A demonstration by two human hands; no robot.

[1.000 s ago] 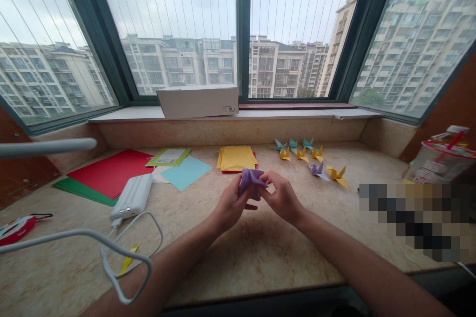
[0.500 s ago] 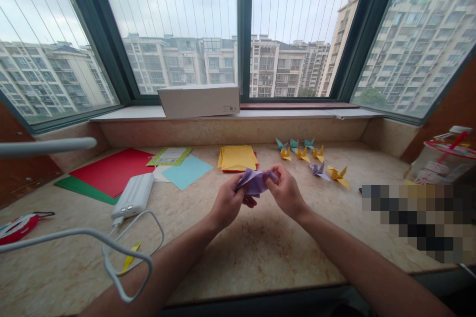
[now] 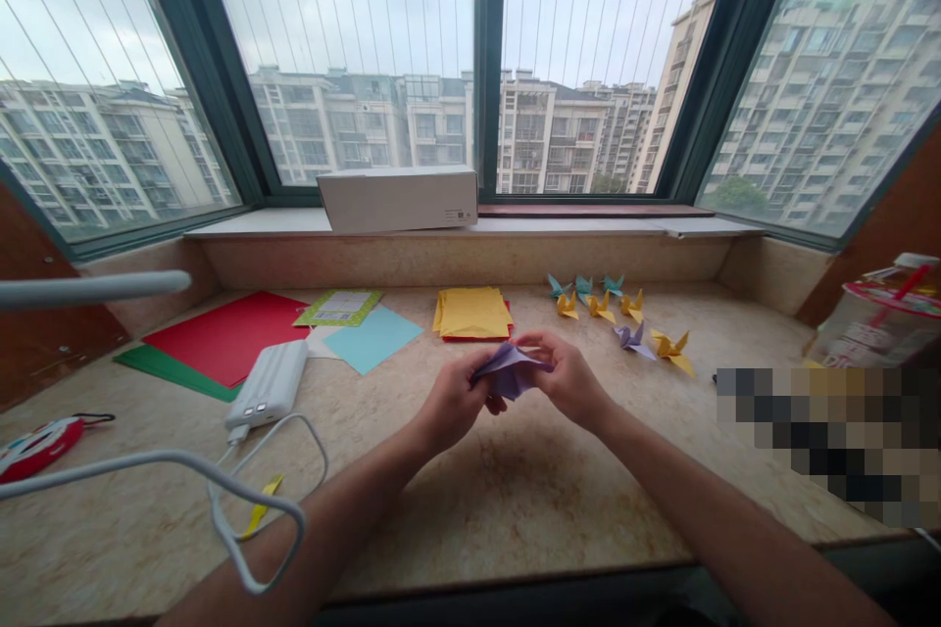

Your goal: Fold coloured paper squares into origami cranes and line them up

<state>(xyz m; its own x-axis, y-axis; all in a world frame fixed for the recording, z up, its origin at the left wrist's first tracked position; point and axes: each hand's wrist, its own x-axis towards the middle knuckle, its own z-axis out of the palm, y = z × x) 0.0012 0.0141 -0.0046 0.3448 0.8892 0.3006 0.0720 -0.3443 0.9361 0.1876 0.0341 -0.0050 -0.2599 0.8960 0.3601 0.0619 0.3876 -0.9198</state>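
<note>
A partly folded sheet of purple origami paper is held between both hands above the middle of the counter. My left hand pinches its left edge, thumb on top and fingertips showing underneath. On the other side, my right hand grips the right edge, fingers behind the paper. Just beyond the hands lies a stack of yellow paper with red paper showing beneath. To the right stand several finished paper cranes: teal ones at the back, yellow ones before them, and a purple crane beside a larger yellow crane.
Left of the hands are red paper, green paper, light blue paper and a white power bank with a looping cable. A white box sits on the sill. A plastic cup stands far right.
The purple paper has tilted and changed shape between my hands, its lower edge now spread to a point. My right hand has shifted its fingers along the paper. The view has moved slightly.
</note>
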